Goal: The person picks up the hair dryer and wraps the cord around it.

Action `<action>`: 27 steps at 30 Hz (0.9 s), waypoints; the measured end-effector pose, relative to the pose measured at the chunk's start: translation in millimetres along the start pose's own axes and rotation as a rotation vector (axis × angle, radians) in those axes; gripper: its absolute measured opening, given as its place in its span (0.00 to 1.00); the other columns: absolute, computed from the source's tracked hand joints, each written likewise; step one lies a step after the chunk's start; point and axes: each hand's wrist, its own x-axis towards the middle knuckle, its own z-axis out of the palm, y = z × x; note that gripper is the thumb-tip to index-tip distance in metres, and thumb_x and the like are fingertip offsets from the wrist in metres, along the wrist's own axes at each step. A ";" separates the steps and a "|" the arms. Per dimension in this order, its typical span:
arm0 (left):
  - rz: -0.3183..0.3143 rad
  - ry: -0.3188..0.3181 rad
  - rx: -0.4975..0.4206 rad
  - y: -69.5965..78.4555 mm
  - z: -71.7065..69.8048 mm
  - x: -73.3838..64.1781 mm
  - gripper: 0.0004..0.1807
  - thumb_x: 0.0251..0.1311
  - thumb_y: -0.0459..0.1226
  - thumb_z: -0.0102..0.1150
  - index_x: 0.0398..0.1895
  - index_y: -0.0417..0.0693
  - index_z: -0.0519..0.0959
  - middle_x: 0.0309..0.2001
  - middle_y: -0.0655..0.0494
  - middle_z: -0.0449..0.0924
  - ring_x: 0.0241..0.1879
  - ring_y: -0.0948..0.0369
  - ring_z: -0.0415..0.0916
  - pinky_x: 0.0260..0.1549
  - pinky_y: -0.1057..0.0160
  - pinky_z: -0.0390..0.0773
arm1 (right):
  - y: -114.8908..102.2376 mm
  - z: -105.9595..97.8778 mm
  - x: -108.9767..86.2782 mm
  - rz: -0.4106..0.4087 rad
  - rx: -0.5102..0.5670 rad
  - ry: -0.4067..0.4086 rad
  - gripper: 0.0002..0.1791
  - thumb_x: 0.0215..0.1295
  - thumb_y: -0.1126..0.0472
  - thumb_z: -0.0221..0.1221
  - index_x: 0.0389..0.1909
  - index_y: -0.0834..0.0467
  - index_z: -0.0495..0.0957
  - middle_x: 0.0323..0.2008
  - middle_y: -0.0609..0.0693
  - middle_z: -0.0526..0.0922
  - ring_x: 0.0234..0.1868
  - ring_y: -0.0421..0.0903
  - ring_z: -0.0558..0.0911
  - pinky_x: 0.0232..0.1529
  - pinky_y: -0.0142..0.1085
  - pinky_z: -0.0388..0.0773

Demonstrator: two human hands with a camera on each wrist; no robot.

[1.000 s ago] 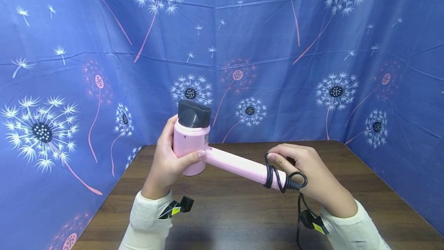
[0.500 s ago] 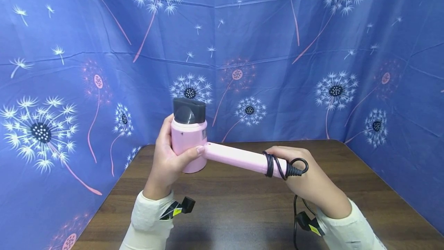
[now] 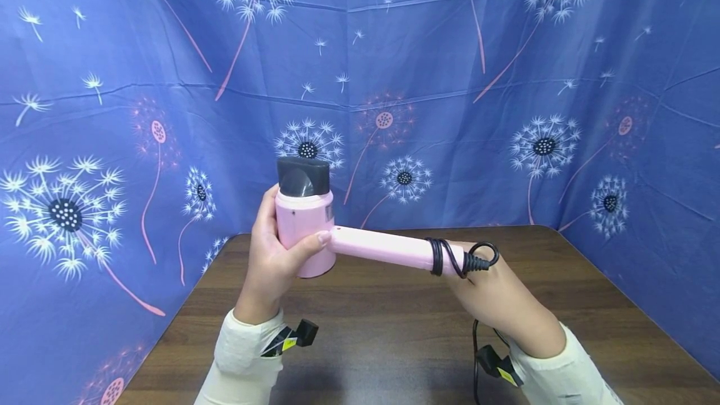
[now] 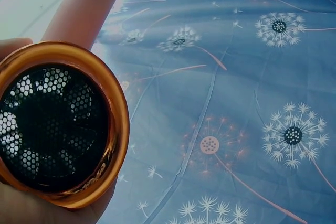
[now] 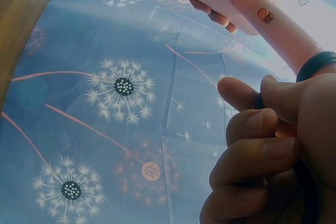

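A pink hair dryer (image 3: 304, 224) with a black nozzle (image 3: 304, 177) is held above the table by my left hand (image 3: 272, 267), which grips the barrel with the thumb across its front. Its copper-rimmed mesh intake (image 4: 52, 124) fills the near side of the left wrist view. To the right stretches the handle (image 3: 388, 249), its end wrapped by several turns of black cord (image 3: 437, 256). My right hand (image 3: 500, 299) is partly hidden behind that end. In the right wrist view its fingers are curled, with thumb and forefinger pinching the cord (image 5: 259, 100).
A brown wooden table (image 3: 371, 342) lies below the hands. Blue cloth (image 3: 427, 49) with dandelion prints hangs around its back and sides. A length of loose cord (image 3: 475, 355) hangs down near my right wrist.
My right hand has passed from the near side of the handle to behind it, carrying the cord. The handle has risen toward level, and the dryer has shifted slightly left.
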 end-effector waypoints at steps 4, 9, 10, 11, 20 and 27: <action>-0.007 0.023 0.008 -1.4 0.8 0.0 0.45 0.48 0.26 0.74 0.72 0.53 0.68 0.53 0.44 0.79 0.45 0.47 0.81 0.42 0.54 0.86 | -1.9 0.5 -0.8 0.032 -0.058 0.001 0.13 0.67 0.69 0.61 0.24 0.51 0.77 0.16 0.35 0.60 0.16 0.29 0.58 0.15 0.30 0.62; -0.022 0.054 0.000 -3.5 2.6 0.9 0.44 0.49 0.26 0.73 0.71 0.53 0.68 0.53 0.45 0.79 0.46 0.48 0.80 0.43 0.55 0.85 | -1.1 4.8 0.6 0.017 -0.115 0.039 0.05 0.69 0.66 0.63 0.40 0.53 0.83 0.23 0.38 0.71 0.23 0.34 0.66 0.25 0.32 0.69; -0.025 0.060 0.000 -3.6 3.0 1.1 0.44 0.49 0.27 0.73 0.71 0.53 0.68 0.53 0.45 0.79 0.46 0.48 0.80 0.43 0.55 0.85 | -0.8 5.6 1.1 0.006 -0.125 0.046 0.06 0.69 0.65 0.63 0.43 0.52 0.83 0.25 0.39 0.73 0.25 0.34 0.68 0.28 0.32 0.70; -0.028 0.066 0.002 -3.8 3.3 1.3 0.43 0.49 0.27 0.74 0.71 0.53 0.68 0.53 0.45 0.79 0.46 0.49 0.80 0.43 0.55 0.85 | -0.5 6.6 1.9 -0.010 -0.135 0.054 0.06 0.70 0.63 0.64 0.44 0.51 0.83 0.27 0.39 0.75 0.26 0.35 0.70 0.29 0.32 0.71; -0.059 0.105 0.015 -3.4 4.8 2.2 0.43 0.50 0.27 0.74 0.71 0.53 0.68 0.54 0.46 0.79 0.46 0.49 0.80 0.42 0.55 0.86 | -1.9 9.5 4.5 -0.123 -0.203 0.071 0.02 0.71 0.57 0.65 0.41 0.47 0.85 0.27 0.36 0.75 0.26 0.33 0.69 0.29 0.30 0.69; -0.075 0.133 0.025 -5.3 5.2 2.4 0.43 0.50 0.29 0.75 0.72 0.54 0.68 0.54 0.46 0.78 0.47 0.48 0.80 0.42 0.54 0.86 | -5.6 9.6 4.9 -0.116 -0.237 0.046 0.05 0.73 0.56 0.63 0.35 0.47 0.85 0.20 0.34 0.65 0.21 0.31 0.63 0.23 0.28 0.62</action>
